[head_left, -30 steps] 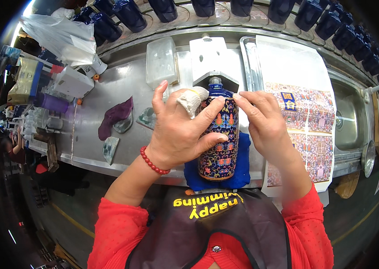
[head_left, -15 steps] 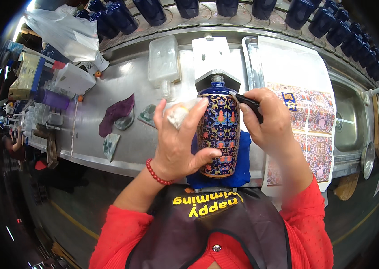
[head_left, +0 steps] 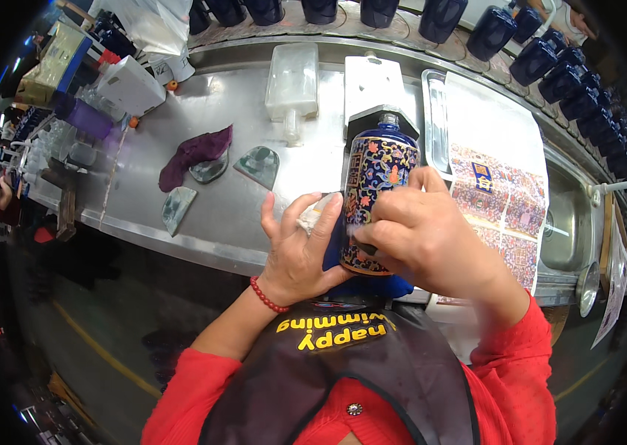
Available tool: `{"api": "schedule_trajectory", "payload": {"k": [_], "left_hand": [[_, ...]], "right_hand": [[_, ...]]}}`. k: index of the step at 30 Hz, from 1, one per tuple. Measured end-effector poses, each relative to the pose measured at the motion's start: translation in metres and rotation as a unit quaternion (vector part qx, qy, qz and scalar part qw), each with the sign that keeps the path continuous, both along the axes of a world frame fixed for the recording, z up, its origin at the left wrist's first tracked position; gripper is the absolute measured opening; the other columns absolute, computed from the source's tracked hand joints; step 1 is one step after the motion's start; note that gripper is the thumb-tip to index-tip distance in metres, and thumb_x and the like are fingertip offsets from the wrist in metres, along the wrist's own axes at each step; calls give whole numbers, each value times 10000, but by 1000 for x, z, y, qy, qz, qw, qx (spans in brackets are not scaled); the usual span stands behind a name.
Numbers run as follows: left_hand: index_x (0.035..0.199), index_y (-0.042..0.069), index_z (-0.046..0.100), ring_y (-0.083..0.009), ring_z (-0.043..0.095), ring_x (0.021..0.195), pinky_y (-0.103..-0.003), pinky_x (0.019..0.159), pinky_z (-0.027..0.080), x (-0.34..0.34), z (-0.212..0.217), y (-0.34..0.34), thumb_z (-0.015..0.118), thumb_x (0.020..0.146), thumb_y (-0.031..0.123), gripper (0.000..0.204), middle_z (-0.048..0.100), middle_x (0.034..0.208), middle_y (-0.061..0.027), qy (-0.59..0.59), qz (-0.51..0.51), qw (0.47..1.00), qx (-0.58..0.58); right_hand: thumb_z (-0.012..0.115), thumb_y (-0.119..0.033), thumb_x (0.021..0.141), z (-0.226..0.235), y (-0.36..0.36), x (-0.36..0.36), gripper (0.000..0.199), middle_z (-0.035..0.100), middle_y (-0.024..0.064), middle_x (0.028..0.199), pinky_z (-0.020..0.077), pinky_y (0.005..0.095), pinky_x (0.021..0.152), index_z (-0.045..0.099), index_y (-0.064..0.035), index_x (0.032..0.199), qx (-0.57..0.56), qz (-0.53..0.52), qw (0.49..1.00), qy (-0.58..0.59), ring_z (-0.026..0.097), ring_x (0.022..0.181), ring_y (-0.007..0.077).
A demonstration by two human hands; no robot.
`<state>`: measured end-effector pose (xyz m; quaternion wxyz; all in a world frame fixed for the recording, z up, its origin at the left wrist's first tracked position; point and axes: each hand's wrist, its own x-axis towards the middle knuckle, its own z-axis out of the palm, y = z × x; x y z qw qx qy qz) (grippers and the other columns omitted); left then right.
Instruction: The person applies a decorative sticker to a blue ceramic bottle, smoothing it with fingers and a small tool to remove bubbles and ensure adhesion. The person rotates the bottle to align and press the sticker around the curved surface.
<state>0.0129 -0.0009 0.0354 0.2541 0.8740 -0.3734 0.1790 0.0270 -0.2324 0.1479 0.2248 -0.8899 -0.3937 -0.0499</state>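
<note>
A dark blue bottle [head_left: 382,167] wrapped in a colourful floral decal lies in front of me, its neck pointing away toward a white stand with a dark notched edge [head_left: 387,111]. Beneath its near end shows a blue cloth [head_left: 391,286]. My left hand [head_left: 300,245] is beside the bottle's left side, thumb near the base, with a crumpled white wad [head_left: 312,215] tucked between its fingers. Over the lower right part of the bottle, my right hand [head_left: 425,233] is closed on a black-handled tool [head_left: 365,248]; its working end is blurred and mostly hidden.
Decal sheets [head_left: 488,193] lie on the right beside a sink [head_left: 569,222]. Left on the steel bench [head_left: 232,200] are a purple cloth [head_left: 187,159], several greenish scraper-like pieces [head_left: 258,167] and a clear bottle [head_left: 293,81]. Blue bottles [head_left: 491,33] line the far conveyor.
My right hand has moved from the bottle's shoulder down toward its base with the black-handled tool. The bottle has been turned, showing another part of its decal. The view has shifted.
</note>
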Motion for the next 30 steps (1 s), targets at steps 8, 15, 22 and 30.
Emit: {"api": "schedule_trajectory", "payload": {"k": [8,15,22,30], "left_hand": [[1470,0,464,-312,467,1354,-640,1193,61,1,1,-8,863,682,587,1061,618,1336,-143,17,13,998,-58],[1476,4,480,-303,490,1335,-657,1186,11,1,7,-2,849,715,518,990,668,1199,-113,2,17,1000,-18],[1463,23,513,-294,502,1300,-658,1176,21,-6,6,-9,804,769,522,903,682,1195,-67,-22,16,998,-58],[1403,16,571,-328,477,1342,-685,1172,20,-5,1,-1,846,696,447,872,672,870,-100,51,27,998,-19]], "right_hand": [[738,-128,789,-22,-6,-6,161,544,6,786,442,402,774,690,-140,942,29,-23,986,-161,592,725,186],[810,-107,779,-26,-13,8,217,616,2,764,419,361,719,732,-122,981,-16,-163,957,-238,588,728,172],[774,-115,782,-29,-10,5,168,577,6,747,402,374,680,728,-146,941,116,-231,956,-140,572,670,204],[771,-81,817,-26,-11,8,193,554,52,688,445,387,611,715,-73,1002,233,-214,948,-36,560,635,248]]}}
